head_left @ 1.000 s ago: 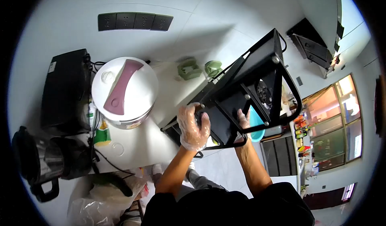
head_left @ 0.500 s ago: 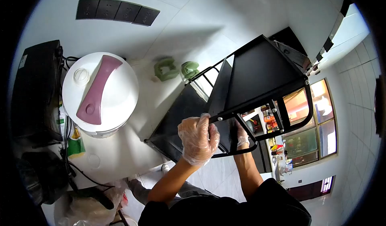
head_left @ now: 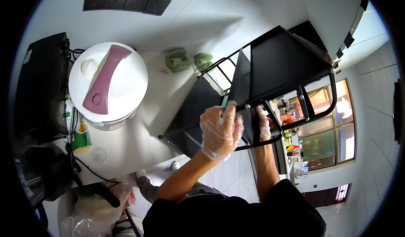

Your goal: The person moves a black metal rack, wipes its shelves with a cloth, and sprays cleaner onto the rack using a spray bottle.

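A black metal tiered shelf rack (head_left: 280,64) stands tilted in my view on the white counter. My left hand (head_left: 221,131), in a clear plastic glove, is closed on the near edge of one of its shelves, with the thumb on top. My right hand (head_left: 264,125), gloved the same way, is behind the side frame of the rack. Its fingers are partly hidden by the bars, and it seems to touch the frame. A lower black shelf (head_left: 187,104) shows left of my left hand.
On the counter (head_left: 139,150) stands a white round cooker (head_left: 130,81) with a mauve lid handle. Two green objects (head_left: 177,61) lie by the wall. A black appliance (head_left: 40,85), cables and a green packet (head_left: 81,139) are at the left. Sockets (head_left: 126,1) line the wall.
The whole view has shifted, so things sit higher in it. My left hand and the near end of the rack have moved slightly right relative to the cooker. Both hands stay at the rack.
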The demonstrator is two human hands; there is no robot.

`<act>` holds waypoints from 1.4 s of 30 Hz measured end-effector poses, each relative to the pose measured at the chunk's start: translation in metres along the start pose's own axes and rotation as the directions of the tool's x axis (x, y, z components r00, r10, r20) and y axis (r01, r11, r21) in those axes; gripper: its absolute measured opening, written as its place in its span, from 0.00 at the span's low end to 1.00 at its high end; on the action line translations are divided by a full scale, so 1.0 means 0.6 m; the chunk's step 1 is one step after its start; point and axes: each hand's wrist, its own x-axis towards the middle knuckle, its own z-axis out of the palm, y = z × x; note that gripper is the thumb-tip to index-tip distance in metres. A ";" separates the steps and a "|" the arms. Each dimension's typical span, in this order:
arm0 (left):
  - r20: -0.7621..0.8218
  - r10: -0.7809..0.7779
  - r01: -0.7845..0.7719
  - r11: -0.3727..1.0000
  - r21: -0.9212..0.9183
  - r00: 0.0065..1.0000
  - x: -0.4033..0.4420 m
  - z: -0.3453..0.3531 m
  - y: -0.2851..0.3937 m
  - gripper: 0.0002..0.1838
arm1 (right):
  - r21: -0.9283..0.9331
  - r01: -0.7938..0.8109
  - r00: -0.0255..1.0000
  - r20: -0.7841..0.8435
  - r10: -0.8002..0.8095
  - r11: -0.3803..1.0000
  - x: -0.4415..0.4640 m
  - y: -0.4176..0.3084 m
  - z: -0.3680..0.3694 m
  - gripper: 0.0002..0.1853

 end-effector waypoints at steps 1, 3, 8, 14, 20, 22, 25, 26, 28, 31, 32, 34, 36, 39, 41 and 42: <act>0.010 -0.005 0.005 1.000 0.016 1.000 0.005 -0.005 -0.010 0.26 | -0.064 0.082 0.996 -0.015 -0.083 0.995 -0.037 -0.019 0.055 0.19; -0.009 -0.007 0.008 0.997 0.070 1.000 0.015 -0.016 -0.024 0.25 | 0.018 0.104 0.992 0.066 -0.105 0.994 -0.062 -0.021 0.104 0.22; -0.055 -0.085 0.090 0.990 0.110 0.995 0.026 -0.038 -0.081 0.24 | 0.339 -0.200 0.966 0.223 0.128 0.919 -0.102 -0.014 0.167 0.37; -0.100 -0.152 0.155 0.988 0.023 0.983 0.040 -0.055 -0.110 0.27 | 0.292 -0.255 0.951 0.250 0.184 0.922 -0.150 -0.035 0.228 0.60; -0.077 -0.167 0.174 0.981 0.084 0.983 0.032 -0.061 -0.163 0.30 | 0.279 -0.289 0.868 0.480 0.127 0.916 -0.133 -0.019 0.189 0.58; -0.100 -0.232 0.231 0.973 -0.023 0.967 0.031 -0.059 -0.109 0.31 | 0.312 -0.281 0.881 0.459 0.115 0.907 -0.141 -0.032 0.169 0.56; -0.365 0.108 0.076 0.887 0.455 0.925 -0.017 -0.066 -0.040 0.22 | 0.348 -0.238 0.866 0.499 0.036 0.907 -0.120 -0.016 0.127 0.51; -0.458 0.146 0.135 0.840 0.525 0.877 -0.028 -0.052 0.014 0.19 | 0.352 -0.228 0.858 0.514 0.016 0.908 -0.116 -0.010 0.108 0.49; -0.206 0.468 -0.225 0.708 0.669 0.859 -0.044 0.007 0.118 0.13 | 0.358 -0.198 0.849 0.528 -0.023 0.913 -0.097 0.015 0.053 0.44; 0.046 0.503 -0.463 0.749 0.474 0.863 -0.100 0.139 0.214 0.09 | 0.426 -0.212 0.806 0.586 -0.089 0.880 -0.083 0.039 -0.080 0.36; 0.116 0.463 -0.471 0.797 0.379 0.878 -0.124 0.190 0.240 0.08 | 0.425 -0.218 0.810 0.581 -0.080 0.879 -0.079 0.045 -0.129 0.35; 0.299 0.349 -0.402 0.905 0.136 0.888 -0.182 0.300 0.271 0.08 | 0.527 -0.204 0.867 0.488 -0.097 0.825 -0.067 0.059 -0.238 0.33; 0.346 0.156 -0.180 0.983 0.039 0.925 -0.251 0.434 0.315 0.06 | 0.507 -0.171 0.941 0.339 -0.012 0.845 -0.050 0.049 -0.368 0.30; 0.579 0.044 0.071 0.982 -0.174 0.814 -0.359 0.600 0.361 0.06 | 0.518 -0.028 0.997 0.076 -0.014 0.855 -0.034 0.066 -0.564 0.26; 0.729 0.091 0.211 0.927 -0.312 0.678 -0.423 0.696 0.398 0.06 | 0.534 0.040 0.997 -0.072 -0.002 0.845 -0.022 0.099 -0.689 0.24; 0.791 0.066 0.322 0.890 -0.323 0.609 -0.465 0.739 0.407 0.08 | 0.550 0.051 0.987 -0.155 0.042 0.834 -0.025 0.106 -0.750 0.23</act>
